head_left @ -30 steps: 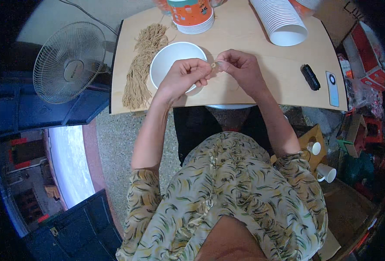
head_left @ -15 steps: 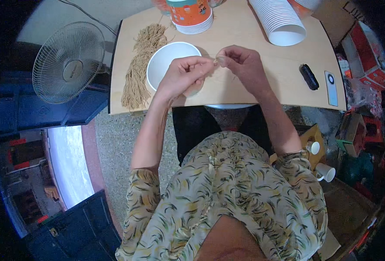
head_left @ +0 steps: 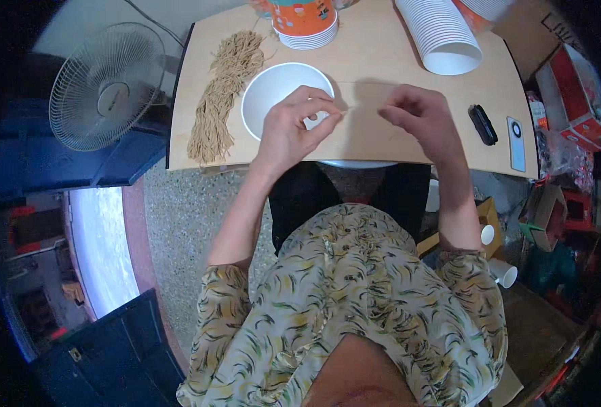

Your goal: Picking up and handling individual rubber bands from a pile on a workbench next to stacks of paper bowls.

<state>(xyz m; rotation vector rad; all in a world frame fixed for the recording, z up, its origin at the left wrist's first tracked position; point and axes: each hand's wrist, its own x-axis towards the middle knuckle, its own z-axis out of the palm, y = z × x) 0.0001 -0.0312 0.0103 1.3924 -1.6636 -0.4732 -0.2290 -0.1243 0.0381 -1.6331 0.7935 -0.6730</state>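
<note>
Above the near half of the wooden table my left hand (head_left: 295,129) is closed in a pinch, thumb against forefinger. A faint pale end shows at those fingertips, too small to name. To the right, apart from it, my right hand (head_left: 424,119) has its fingers drawn together in a pinch; whatever they hold, if anything, is hidden. A white round bowl or tub (head_left: 260,102) lies open just behind my left hand, which partly covers it. Left of the bowl stretches a long bundle of tan, twisted cords (head_left: 216,119).
An orange printed bucket (head_left: 305,19) sits at the back, above stacked white rims. Nested white tubs (head_left: 443,41) lie at the back right. A black case (head_left: 482,125) and a phone-like white device (head_left: 516,144) rest near the right edge. A fan (head_left: 108,88) stands left of the table (head_left: 355,61).
My hands, which met at the fingertips over a small tan thing, have drawn apart. The right hand has moved right, and both remain pinched.
</note>
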